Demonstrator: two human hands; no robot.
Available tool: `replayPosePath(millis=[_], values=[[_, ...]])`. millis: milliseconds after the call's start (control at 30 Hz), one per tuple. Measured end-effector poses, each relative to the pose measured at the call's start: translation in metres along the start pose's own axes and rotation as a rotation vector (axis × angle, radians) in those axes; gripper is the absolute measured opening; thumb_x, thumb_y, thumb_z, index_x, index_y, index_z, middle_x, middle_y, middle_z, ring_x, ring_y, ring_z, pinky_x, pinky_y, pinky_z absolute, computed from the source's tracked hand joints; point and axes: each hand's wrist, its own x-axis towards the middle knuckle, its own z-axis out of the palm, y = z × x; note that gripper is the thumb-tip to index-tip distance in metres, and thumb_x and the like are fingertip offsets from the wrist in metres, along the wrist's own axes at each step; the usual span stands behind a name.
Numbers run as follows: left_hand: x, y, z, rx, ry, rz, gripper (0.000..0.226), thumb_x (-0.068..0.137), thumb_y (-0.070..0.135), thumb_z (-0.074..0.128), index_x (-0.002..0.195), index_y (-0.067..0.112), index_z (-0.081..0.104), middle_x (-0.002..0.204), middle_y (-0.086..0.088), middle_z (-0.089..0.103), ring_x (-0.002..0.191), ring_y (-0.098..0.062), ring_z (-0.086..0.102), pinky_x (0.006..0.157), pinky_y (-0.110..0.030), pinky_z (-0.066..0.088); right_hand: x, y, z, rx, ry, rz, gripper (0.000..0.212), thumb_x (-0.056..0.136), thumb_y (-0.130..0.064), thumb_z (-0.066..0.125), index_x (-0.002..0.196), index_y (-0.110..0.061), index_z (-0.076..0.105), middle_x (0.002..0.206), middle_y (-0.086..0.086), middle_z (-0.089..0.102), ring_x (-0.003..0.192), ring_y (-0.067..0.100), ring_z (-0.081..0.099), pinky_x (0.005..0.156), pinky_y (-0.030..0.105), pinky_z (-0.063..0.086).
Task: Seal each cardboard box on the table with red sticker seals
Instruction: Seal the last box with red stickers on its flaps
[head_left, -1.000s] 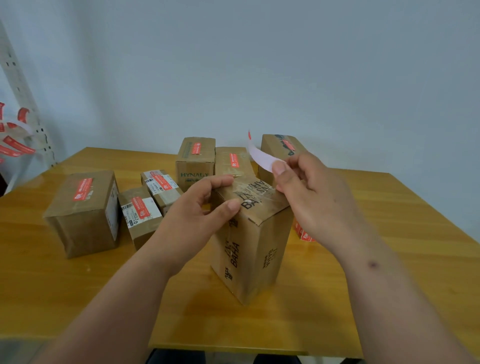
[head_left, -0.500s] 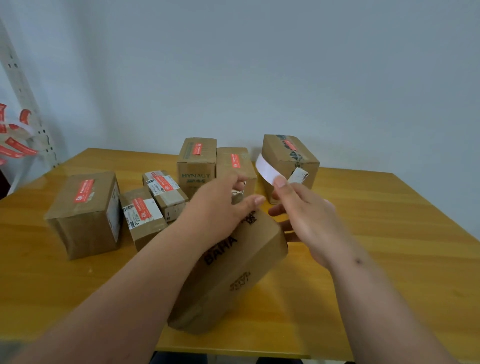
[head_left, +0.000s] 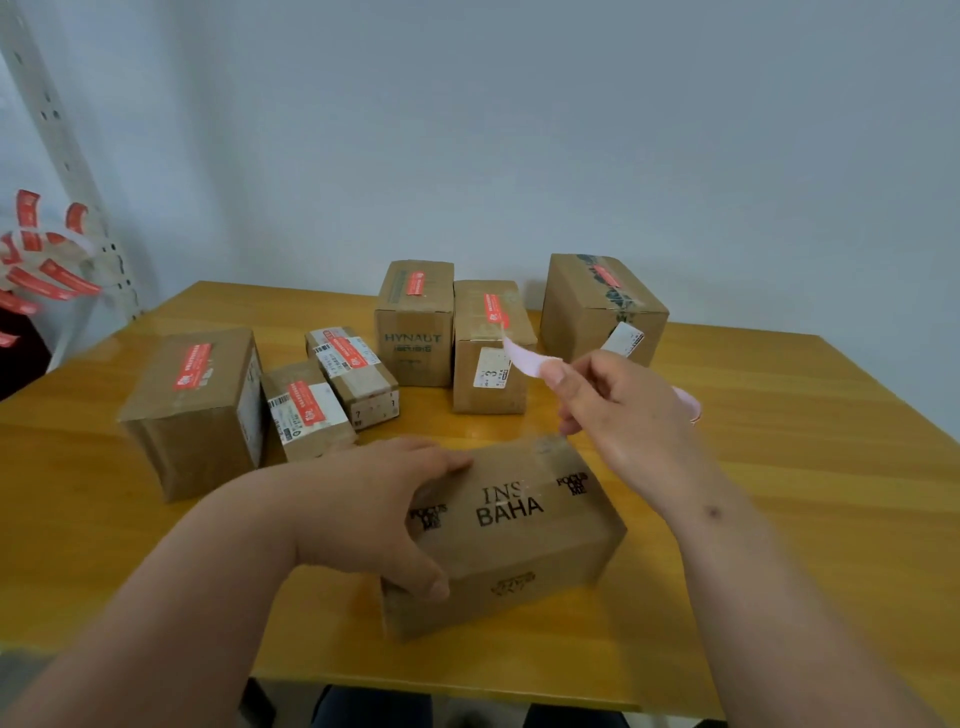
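INS BAHA box: lies flat on the wooden worktop at its near edge, printed face up, no red seal visible. Left hand: clasps the box's left end, thumb on the near side. Right hand: raised just beyond the box's right end, pinching a pale sticker strip. Six sealed boxes: grouped beyond the INS BAHA box, each bearing a red seal. Spare red stickers: hang far left of the box, off the worktop.

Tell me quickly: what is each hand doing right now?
Left hand: gripping the BAHA box.
Right hand: pinching a pale strip.
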Motion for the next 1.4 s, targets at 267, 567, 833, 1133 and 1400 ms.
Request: replayPosePath(millis=[267,567,833,1133,1400], values=[[0.000,0.000,-0.001,-0.782,0.482,-0.021,0.044,0.080,0.063,0.049,0.102,0.028,0.065,0.100,0.009,0.065,0.095,-0.009,0.060,0.074,-0.023,0.046,-0.005,0.016,-0.002,-0.119,0.041,-0.199,0.050,0.067,-0.074,0.055,0.071,-0.026,0.061,0.067,-0.008,0.061,0.066,0.008,0.056,0.062,0.015,0.043],[0.006,0.007,0.004,-0.967,0.512,-0.035,0.034,0.083,0.049,0.061,0.087,0.016,0.066,0.062,0.006,0.065,0.054,0.000,0.057,0.064,-0.024,0.042,-0.005,0.015,0.004,-0.254,0.162,-0.426,0.053,0.072,-0.072,0.053,0.068,-0.019,0.057,0.064,-0.009,0.055,0.062,0.007,0.051,0.052,0.013,0.031],[0.007,0.000,0.004,-1.035,0.643,0.021,0.009,0.082,0.011,0.072,0.088,0.012,0.065,0.069,0.000,0.069,0.066,-0.011,0.064,0.065,-0.022,0.049,-0.007,0.018,0.002,-0.344,0.085,-0.402,0.059,0.060,-0.080,0.052,0.076,-0.024,0.060,0.068,-0.013,0.056,0.064,0.005,0.054,0.060,0.019,0.042],[0.008,0.002,0.004,-0.796,0.731,0.031,0.009,0.084,0.019,0.072,0.087,0.022,0.063,0.072,0.008,0.070,0.067,-0.003,0.066,0.055,-0.015,0.047,-0.008,0.018,-0.002,-0.191,-0.200,-0.188,0.007,0.086,-0.033,0.069,0.092,-0.031,0.067,0.083,-0.014,0.065,0.081,0.001,0.061,0.072,0.019,0.049],[0.012,0.007,0.007,-0.680,0.762,0.018,0.011,0.083,0.023,0.073,0.083,0.027,0.063,0.074,0.006,0.069,0.072,-0.008,0.066,0.068,-0.031,0.059,-0.013,0.005,0.009,0.111,-0.232,-0.042,0.069,0.074,-0.078,0.050,0.081,-0.010,0.065,0.079,0.003,0.070,0.074,0.014,0.066,0.074,0.031,0.053]])
